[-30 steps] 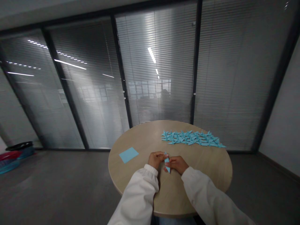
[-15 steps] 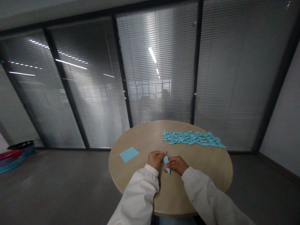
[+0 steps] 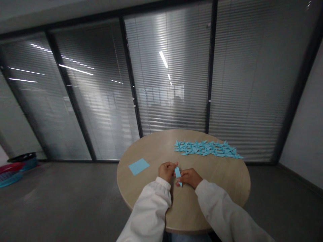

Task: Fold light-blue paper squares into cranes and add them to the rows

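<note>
A narrow piece of folded blue paper [image 3: 178, 173] is held between my two hands, just above the near middle of the round wooden table [image 3: 191, 215]. My left hand [image 3: 166, 171] pinches its upper end. From the right side, my right hand [image 3: 191, 177] grips it along its middle and lower part, with some fingers behind the paper. Flat on the table to the left lies a sheet of blue paper [image 3: 139, 166]. Several folded blue paper cranes [image 3: 204, 148] lie crowded in rows at the far right of the table.
Beyond the table stands a glass partition with blinds [image 3: 171, 111] and dark frames. On the floor at far left are baskets, one red and blue [image 3: 11, 174] and one with a black rim [image 3: 24, 157]. A white wall [image 3: 302, 141] is at right.
The folded paper has shifted slightly to the left and turned a little in my fingers. Both hands keep hold of it. The sheet and the cranes have stayed put.
</note>
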{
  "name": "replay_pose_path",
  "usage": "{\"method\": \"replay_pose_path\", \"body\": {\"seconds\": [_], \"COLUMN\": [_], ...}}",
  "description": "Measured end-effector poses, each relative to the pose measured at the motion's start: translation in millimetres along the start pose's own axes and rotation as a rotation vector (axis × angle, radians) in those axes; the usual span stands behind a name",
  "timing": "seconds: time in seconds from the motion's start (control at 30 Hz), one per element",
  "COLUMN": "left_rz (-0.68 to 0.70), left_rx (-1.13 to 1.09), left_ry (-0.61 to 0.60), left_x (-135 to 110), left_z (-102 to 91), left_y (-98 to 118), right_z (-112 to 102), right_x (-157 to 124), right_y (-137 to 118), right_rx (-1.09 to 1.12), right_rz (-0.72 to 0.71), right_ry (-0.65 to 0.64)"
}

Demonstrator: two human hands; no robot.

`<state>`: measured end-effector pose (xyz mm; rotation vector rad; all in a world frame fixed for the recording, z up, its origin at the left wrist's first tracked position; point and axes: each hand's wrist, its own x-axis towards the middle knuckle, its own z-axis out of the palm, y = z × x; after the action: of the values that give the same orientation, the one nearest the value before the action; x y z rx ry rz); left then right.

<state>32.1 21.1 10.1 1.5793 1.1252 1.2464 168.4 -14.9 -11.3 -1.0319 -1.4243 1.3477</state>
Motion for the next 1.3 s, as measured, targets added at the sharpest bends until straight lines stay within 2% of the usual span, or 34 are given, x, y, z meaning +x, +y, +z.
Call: {"method": "replay_pose_path", "body": {"seconds": [0.13, 0.33, 0.53, 0.73, 0.87, 1.0, 1.1, 1.2, 1.3], "left_rz": [-0.009, -0.103, -0.201, -0.151, -0.135, -0.194, -0.257, -0.290, -0.308], "left_rx": [0.002, -0.130, -0.296, -0.239, -0.232, -0.279, -0.312, -0.311, -0.282], "left_ry": [0.019, -0.001, -0.106, -0.165, -0.140, -0.060, -0.081, -0.111, -0.126], "left_x": [3, 5, 5, 3, 4, 5, 5, 5, 6], "left_z": [-0.3, 0.5, 2.9, 2.4, -0.1, -1.6, -1.5, -0.8, -0.3], "left_y": [-5, -7, 2, 5, 3, 3, 2, -2, -5], "right_z": [-2, 2, -3, -5, -4, -8, -12, -13, -13], "right_x": [3, 1, 0, -1, 1, 3, 2, 1, 2], "right_y": [5, 1, 1, -2, 1, 5, 5, 4, 5], "right_rx": [-0.010, 0.043, 0.067, -0.021, -0.081, -0.161, -0.272, -0.411, -0.477], "right_rz": [0.000, -0.016, -0.039, -0.065, -0.086, -0.218, -0.389, -0.540, -0.605], "right_ry": [0.003, 0.017, 0.067, 0.120, 0.115, 0.224, 0.314, 0.308, 0.311]}}
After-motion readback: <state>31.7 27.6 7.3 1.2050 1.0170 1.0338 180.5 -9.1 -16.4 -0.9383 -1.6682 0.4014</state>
